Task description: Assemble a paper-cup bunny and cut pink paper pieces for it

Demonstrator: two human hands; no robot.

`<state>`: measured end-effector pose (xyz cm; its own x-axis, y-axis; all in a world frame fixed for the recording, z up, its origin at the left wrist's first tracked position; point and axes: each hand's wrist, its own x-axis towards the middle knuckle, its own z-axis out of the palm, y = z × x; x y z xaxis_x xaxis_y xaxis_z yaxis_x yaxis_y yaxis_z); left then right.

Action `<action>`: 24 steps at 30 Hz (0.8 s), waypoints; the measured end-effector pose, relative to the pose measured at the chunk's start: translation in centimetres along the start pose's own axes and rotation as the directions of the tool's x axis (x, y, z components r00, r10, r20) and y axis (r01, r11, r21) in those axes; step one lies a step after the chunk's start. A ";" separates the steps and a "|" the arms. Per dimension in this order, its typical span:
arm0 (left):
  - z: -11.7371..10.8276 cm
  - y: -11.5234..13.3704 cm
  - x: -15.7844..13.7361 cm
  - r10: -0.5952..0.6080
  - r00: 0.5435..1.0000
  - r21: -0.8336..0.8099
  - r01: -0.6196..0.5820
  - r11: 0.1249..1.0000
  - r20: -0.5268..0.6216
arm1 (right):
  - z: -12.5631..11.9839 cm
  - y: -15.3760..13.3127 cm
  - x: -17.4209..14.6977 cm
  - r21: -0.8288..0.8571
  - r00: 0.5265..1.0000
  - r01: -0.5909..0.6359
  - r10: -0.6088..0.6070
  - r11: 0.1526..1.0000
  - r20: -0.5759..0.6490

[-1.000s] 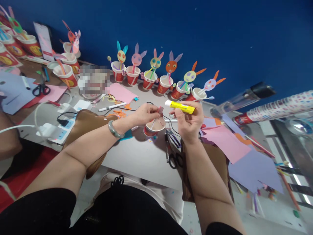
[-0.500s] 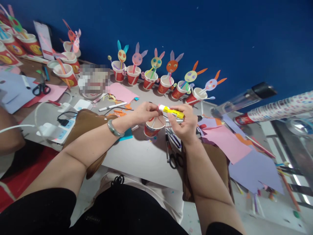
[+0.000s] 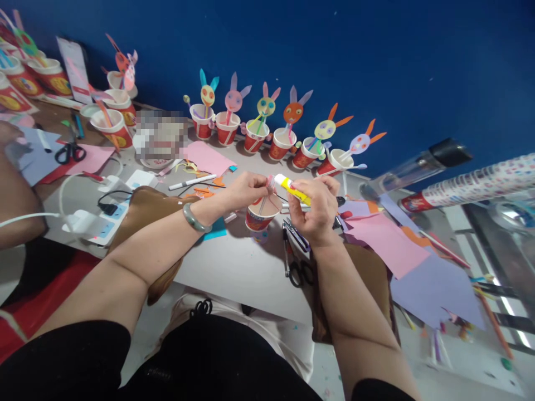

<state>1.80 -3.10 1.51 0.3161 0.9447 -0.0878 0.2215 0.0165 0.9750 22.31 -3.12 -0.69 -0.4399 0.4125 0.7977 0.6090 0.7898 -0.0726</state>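
My right hand (image 3: pixel 317 210) is wrapped around a yellow and white glue stick (image 3: pixel 292 189), its white end tilted up toward my left hand (image 3: pixel 248 190). The left fingers pinch a small pink piece (image 3: pixel 271 181), close to the tip of the glue stick; its exact shape is too small to tell. Just under both hands stands a red paper cup (image 3: pixel 257 222) with thin straw-like sticks in its mouth. Black-handled scissors (image 3: pixel 301 273) and pens lie on the table to the right of this cup.
Along the blue wall stands a row of red cups (image 3: pixel 228 135) with paper rabbit heads. Pink paper (image 3: pixel 388 242) and purple paper (image 3: pixel 434 289) lie at right, near a long stack of cups (image 3: pixel 472 186). A power strip (image 3: pixel 111 220) and another person's arm (image 3: pixel 19 195) are at left.
The glue stick's white end has shifted slightly right and up, apart from the pink piece. The cup has moved slightly left. At far left, the other person's arm has moved up.
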 end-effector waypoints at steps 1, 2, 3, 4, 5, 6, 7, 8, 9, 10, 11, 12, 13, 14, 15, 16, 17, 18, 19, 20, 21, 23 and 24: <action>0.0 -0.1 0.1 0.010 1.000 0.008 -0.010 1.000 0.000 | -0.1 0.0 0.0 0.005 1.000 -0.001 0.001 1.000 0.025; -0.1 -0.3 0.2 0.025 1.000 0.018 -0.025 1.000 0.002 | -0.1 -0.1 0.1 0.007 0.998 0.004 -0.004 1.000 0.058; -0.1 -0.3 0.2 0.043 0.999 0.030 -0.043 0.999 0.007 | -0.2 -0.2 0.2 0.004 0.996 0.012 -0.012 1.000 0.094; -0.1 -0.4 0.3 0.061 0.998 0.043 -0.062 0.997 0.013 | -0.3 -0.3 0.2 -0.003 0.992 0.020 -0.020 1.000 0.124; -0.1 -0.4 0.3 0.076 0.997 0.056 -0.077 0.996 0.017 | -0.3 -0.4 0.3 -0.015 0.989 0.023 -0.021 1.000 0.147; 0.0 -0.3 0.3 0.084 0.996 0.061 -0.085 0.995 0.019 | -0.4 -0.5 0.4 -0.029 0.987 0.018 -0.013 0.999 0.159; 0.1 -0.3 0.2 0.084 0.996 0.060 -0.086 0.995 0.024 | -0.4 -0.5 0.4 -0.045 0.987 0.002 0.005 0.999 0.160; 0.2 -0.2 0.1 0.080 0.996 0.056 -0.082 0.995 0.038 | -0.3 -0.5 0.4 -0.059 0.988 -0.018 0.027 0.998 0.151; 0.3 -0.2 0.1 0.072 0.996 0.052 -0.075 0.996 0.055 | -0.3 -0.5 0.4 -0.065 0.991 -0.035 0.044 0.997 0.130; 0.4 -0.2 0.0 0.065 0.995 0.047 -0.068 0.997 0.072 | -0.3 -0.4 0.3 -0.060 0.994 -0.049 0.054 0.997 0.099; 0.4 -0.1 -0.1 0.058 0.995 0.046 -0.062 0.997 0.084 | -0.3 -0.3 0.2 -0.046 0.996 -0.057 0.060 0.997 0.064; 0.4 -0.1 -0.1 0.050 0.995 0.050 -0.054 0.997 0.088 | -0.3 -0.2 0.1 -0.029 0.997 -0.062 0.063 0.998 0.033; 0.4 -0.1 -0.2 0.040 0.996 0.056 -0.044 0.997 0.080 | -0.3 -0.1 0.1 -0.012 0.998 -0.063 0.063 0.998 0.015; 0.3 -0.1 -0.2 0.031 0.997 0.060 -0.035 0.998 0.064 | -0.3 -0.1 0.0 0.001 0.998 -0.068 0.068 0.998 0.012; 0.2 0.0 -0.1 0.025 0.999 0.062 -0.028 0.998 0.045 | -0.4 -0.1 0.0 0.007 0.997 -0.073 0.073 0.997 0.029; 0.1 0.0 -0.1 0.021 0.999 0.064 -0.023 0.998 0.031 | -0.5 -0.2 0.1 0.008 0.995 -0.077 0.076 0.997 0.059; 0.0 0.0 0.0 0.021 1.000 0.065 -0.023 0.998 0.020 | -0.6 -0.4 0.1 0.007 0.993 -0.073 0.072 0.997 0.095; 0.0 -0.1 0.1 0.029 0.999 0.066 -0.030 0.997 0.014 | -0.6 -0.6 0.2 0.007 0.990 -0.064 0.062 0.998 0.128; 0.0 -0.1 0.1 0.042 0.999 0.066 -0.042 0.997 0.012 | -0.6 -0.7 0.3 0.004 0.987 -0.049 0.048 0.999 0.155; 0.1 -0.3 0.2 0.054 0.998 0.067 -0.055 0.996 0.021 | -0.6 -0.9 0.4 -0.006 0.985 -0.026 0.027 1.000 0.170; 0.3 -0.4 0.2 0.065 0.997 0.064 -0.067 0.996 0.035 | -0.6 -1.0 0.5 -0.024 0.985 0.000 0.004 1.000 0.174; 0.7 -0.6 0.2 0.088 0.994 0.046 -0.092 0.995 0.068 | -0.5 -1.1 0.6 -0.086 0.988 0.045 -0.032 0.995 0.153; 0.9 -0.7 0.1 0.095 0.992 0.040 -0.098 0.994 0.086 | -0.4 -1.1 0.7 -0.122 0.990 0.055 -0.039 0.991 0.133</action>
<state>2.48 -3.29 0.62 0.4137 0.9103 -0.0124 0.2256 -0.0893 0.9701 21.67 -3.89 0.18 -0.5471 0.4380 0.7133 0.6597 0.7502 0.0453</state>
